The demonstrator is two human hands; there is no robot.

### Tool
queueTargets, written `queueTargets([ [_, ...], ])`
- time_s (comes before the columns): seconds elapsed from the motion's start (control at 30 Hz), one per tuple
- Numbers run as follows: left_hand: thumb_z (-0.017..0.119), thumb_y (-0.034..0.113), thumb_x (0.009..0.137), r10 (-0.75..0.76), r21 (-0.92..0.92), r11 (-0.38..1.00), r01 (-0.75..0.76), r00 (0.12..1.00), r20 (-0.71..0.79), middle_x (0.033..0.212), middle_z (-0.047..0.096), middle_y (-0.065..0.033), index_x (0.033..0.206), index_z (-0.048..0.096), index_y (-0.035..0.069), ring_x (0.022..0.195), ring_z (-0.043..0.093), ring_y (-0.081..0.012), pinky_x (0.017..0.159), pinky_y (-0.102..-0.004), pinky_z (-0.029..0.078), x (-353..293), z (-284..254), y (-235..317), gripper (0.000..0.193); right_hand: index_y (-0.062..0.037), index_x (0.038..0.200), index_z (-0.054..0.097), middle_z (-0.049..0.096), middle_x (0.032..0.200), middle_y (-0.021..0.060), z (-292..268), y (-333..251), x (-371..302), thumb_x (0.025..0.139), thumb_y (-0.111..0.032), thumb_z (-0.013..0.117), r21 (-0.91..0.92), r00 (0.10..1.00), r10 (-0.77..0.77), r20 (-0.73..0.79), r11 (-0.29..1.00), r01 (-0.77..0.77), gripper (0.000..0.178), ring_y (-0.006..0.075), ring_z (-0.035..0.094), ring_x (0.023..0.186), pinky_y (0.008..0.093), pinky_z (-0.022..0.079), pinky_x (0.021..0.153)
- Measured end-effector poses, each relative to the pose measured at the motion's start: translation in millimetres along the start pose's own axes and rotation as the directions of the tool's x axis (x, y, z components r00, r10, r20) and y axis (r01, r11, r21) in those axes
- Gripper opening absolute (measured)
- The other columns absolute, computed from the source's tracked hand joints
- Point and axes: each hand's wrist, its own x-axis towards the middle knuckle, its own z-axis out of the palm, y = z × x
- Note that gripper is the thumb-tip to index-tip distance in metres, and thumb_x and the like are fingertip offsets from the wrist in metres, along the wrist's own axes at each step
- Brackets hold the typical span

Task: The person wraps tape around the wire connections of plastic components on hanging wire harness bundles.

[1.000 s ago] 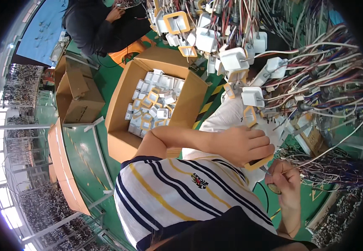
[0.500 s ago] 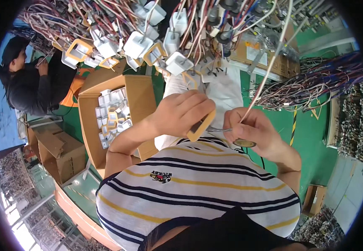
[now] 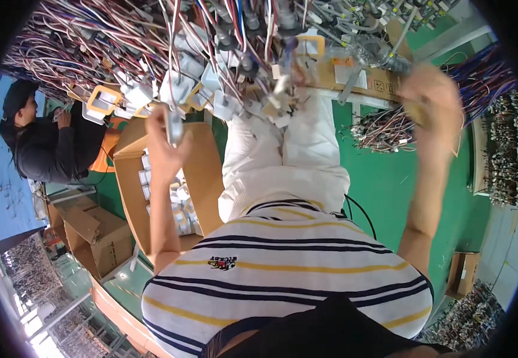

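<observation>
At the left my left hand [image 3: 166,149] is raised among the hanging wires, its fingers closed around a pale grey-white plastic housing [image 3: 174,128]. Far out on the right, my right hand [image 3: 435,98] is smeared by motion. A small round disc with a yellowish rim [image 3: 417,112], perhaps a roll of tape, shows against its palm. Between the hands hang wire bundles with white square housings [image 3: 178,86] on their ends. One yellow-edged frame [image 3: 322,46] hangs farther right, and blurred wire ends [image 3: 283,86] dangle above my lap.
An open cardboard box [image 3: 202,179] of white housings stands to my left, with another brown box [image 3: 106,238] beyond it. A person in dark clothes [image 3: 47,140] sits at the far left. At right are a carton [image 3: 378,83] and a heap of wires [image 3: 384,128].
My hands have moved apart and upward: the left to the hanging housings, the right far out to the right. The yellow-edged frame has left my left hand, and the white wire has left my right.
</observation>
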Motion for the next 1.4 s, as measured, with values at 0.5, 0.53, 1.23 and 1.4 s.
queueTargets([
  [0.5, 0.073, 0.022, 0.085, 0.433, -0.782, 0.599, -0.172, 0.891, 0.136, 0.158, 0.022, -0.0187, 0.155, 0.014, 0.007, 0.145, 0.025, -0.0299, 0.115, -0.0426, 0.029, 8.3, 167.3, 168.6, 0.093, -0.0071, 0.113, 0.067, 0.065, 0.106, 0.0131, 59.6, 27.4, -43.4, 0.087, -0.011, 0.064, -0.777, 0.984, -0.156, 0.088, 0.608, 0.165, 0.027, 0.0364, 0.063, 0.087, 0.0436, 0.051, 0.07],
  [0.53, 0.076, 0.027, 0.083, 0.448, -0.782, 0.592, -0.196, 0.886, 0.117, 0.157, 0.021, -0.0183, 0.156, 0.012, 0.007, 0.145, 0.025, -0.0291, 0.114, -0.0421, 0.029, 6.4, 170.3, 167.6, 0.099, -0.0077, 0.113, 0.067, 0.065, 0.104, 0.0126, 65.4, 13.8, -59.9, 0.087, -0.012, 0.064, -0.647, 0.99, -0.027, 0.137, 0.755, 0.11, 0.026, 0.0354, 0.063, 0.086, 0.0424, 0.051, 0.07],
  [1.23, 0.069, 0.0, 0.071, 0.274, -0.515, 0.811, -0.278, 0.958, -0.085, 0.119, 0.055, -0.0156, 0.13, 0.052, 0.007, 0.106, 0.052, -0.0341, 0.093, -0.0389, 0.043, 8.5, 110.9, 146.3, 0.062, -0.0025, 0.124, 0.044, 0.053, 0.102, 0.0024, 85.6, 5.9, -26.4, 0.084, -0.004, 0.075, 0.232, 0.858, 0.289, 0.424, 0.882, -0.411, 0.05, 0.006, 0.05, 0.081, 0.0212, 0.044, 0.062],
  [1.4, 0.066, -0.004, 0.064, 0.301, -0.487, 0.829, -0.276, 0.953, -0.028, 0.105, 0.052, -0.0154, 0.129, 0.053, 0.008, 0.098, 0.052, -0.0345, 0.087, -0.0382, 0.044, 5.0, 97.6, 148.1, 0.067, -0.0042, 0.111, 0.063, 0.06, 0.102, 0.0031, 97.5, -7.5, -7.3, 0.069, -0.004, 0.087, 0.223, 0.867, 0.118, 0.483, 0.942, -0.252, 0.049, 0.0143, 0.059, 0.098, 0.0275, 0.05, 0.082],
])
